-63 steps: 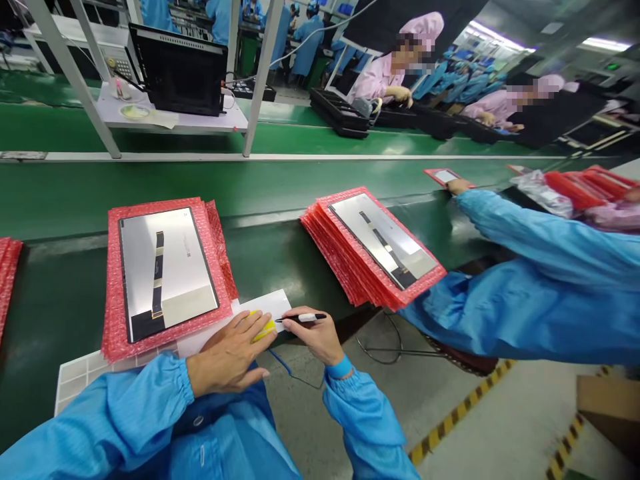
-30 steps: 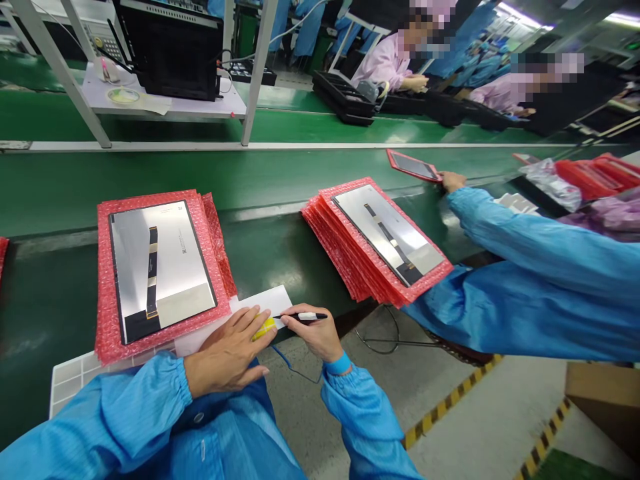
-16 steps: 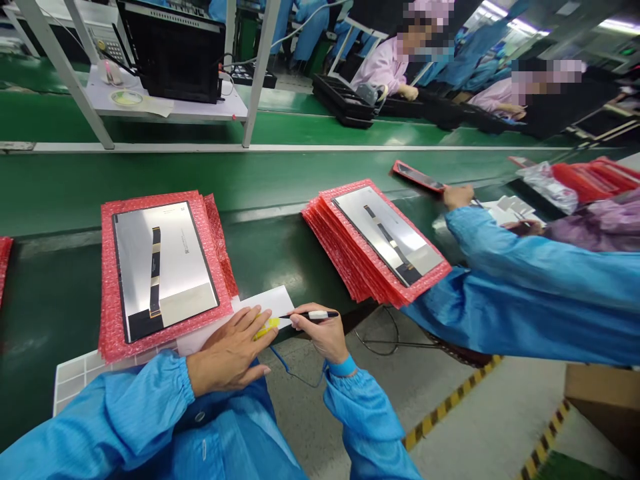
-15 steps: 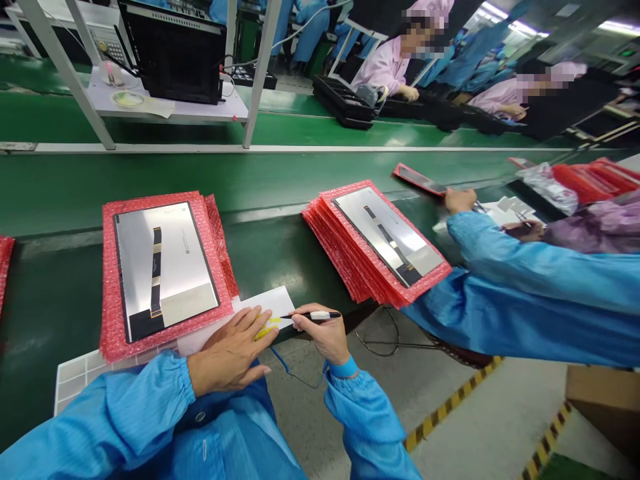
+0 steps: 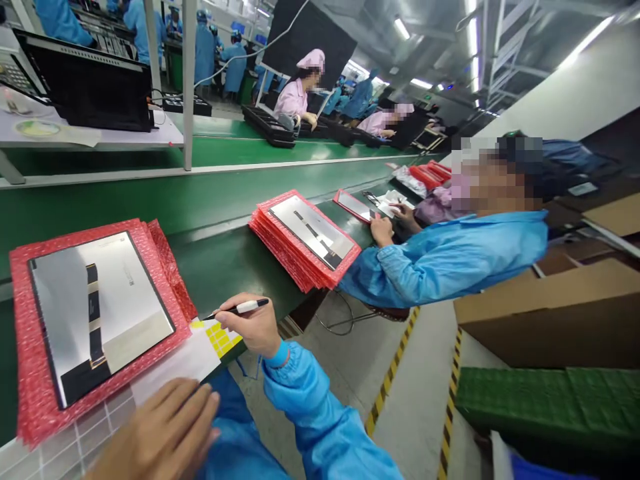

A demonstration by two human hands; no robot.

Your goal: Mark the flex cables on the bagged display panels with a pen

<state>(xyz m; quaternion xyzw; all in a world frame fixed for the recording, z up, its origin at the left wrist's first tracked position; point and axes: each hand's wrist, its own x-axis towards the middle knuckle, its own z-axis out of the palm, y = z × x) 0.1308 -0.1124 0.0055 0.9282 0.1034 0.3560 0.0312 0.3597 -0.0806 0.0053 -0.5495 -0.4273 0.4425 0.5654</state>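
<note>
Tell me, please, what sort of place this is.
Probably an electronics assembly line: a long green conveyor belt, display panels stacked on red bubble wrap, and workers in blue smocks seated along it.

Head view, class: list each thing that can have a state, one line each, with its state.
marker, gripped in right hand, tip by yellow labels
left hand, open, flat at white sheet's edge
display panel, lying flat on red bubble wrap
second panel, flat atop the far stack

A co-worker's blue sleeve (image 5: 440,260) lies beside a red bubble-wrap stack (image 5: 280,248) (panel (image 5: 313,230) on top).
</note>
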